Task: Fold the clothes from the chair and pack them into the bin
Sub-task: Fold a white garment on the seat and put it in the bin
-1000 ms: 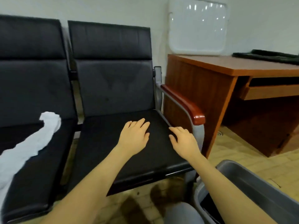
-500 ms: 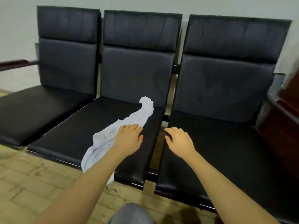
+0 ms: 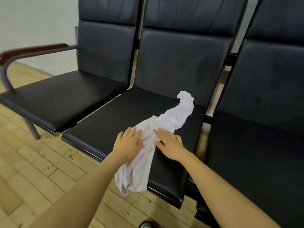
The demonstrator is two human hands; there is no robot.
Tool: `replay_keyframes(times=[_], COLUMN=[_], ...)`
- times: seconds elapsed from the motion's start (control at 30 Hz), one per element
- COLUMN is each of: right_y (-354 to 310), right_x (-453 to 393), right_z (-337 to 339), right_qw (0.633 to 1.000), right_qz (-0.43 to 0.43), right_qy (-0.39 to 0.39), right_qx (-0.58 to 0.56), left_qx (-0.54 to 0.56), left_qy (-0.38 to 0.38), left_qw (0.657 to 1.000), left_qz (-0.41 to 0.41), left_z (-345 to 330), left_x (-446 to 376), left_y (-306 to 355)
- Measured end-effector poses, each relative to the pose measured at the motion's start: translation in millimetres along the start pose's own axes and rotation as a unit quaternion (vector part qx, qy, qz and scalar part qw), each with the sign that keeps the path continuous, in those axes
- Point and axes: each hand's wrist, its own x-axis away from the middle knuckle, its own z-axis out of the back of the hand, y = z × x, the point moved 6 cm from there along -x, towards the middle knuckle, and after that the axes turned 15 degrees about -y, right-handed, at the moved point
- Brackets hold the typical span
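White garment (image 3: 166, 127) is sprawled crumpled across the middle black seat (image 3: 115, 119), one end drooping off the front edge (over the tiled floor (image 3: 32, 170)). Left hand (image 3: 129, 143) and right hand (image 3: 169, 143) both rest flat on it, fingers straight.
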Motion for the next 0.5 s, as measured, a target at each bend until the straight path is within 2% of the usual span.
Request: replay_keyframes(times=[0.1,0.27,0.4,0.5], right_y=[5.0,24.6,51.2,60.0], right_x=[-2.7,23.0,56.8,73.5], right_z=[-11.6,-8.0,-2.4,5.4], right_qw=[0.999,0.998,0.994,0.991], right_qz=[-0.025,-0.044,-0.062,-0.073], right_qy=[-0.013,0.040,0.083,0.110], right_qx=[0.040,0.025,0.025,0.016], left_qx=[0.012,0.066,0.129,0.126], left_qy=[-0.036,-0.044,-0.006,0.044], left_qw=[0.999,0.995,0.985,0.983], left_qz=[-0.023,-0.062,-0.118,-0.128], left_z=[-9.2,-6.3,-3.8,-1.7], left_x=[-7.3,-6.3,9.3,15.1], left_y=[-3.6,16.3,44.1,57.2])
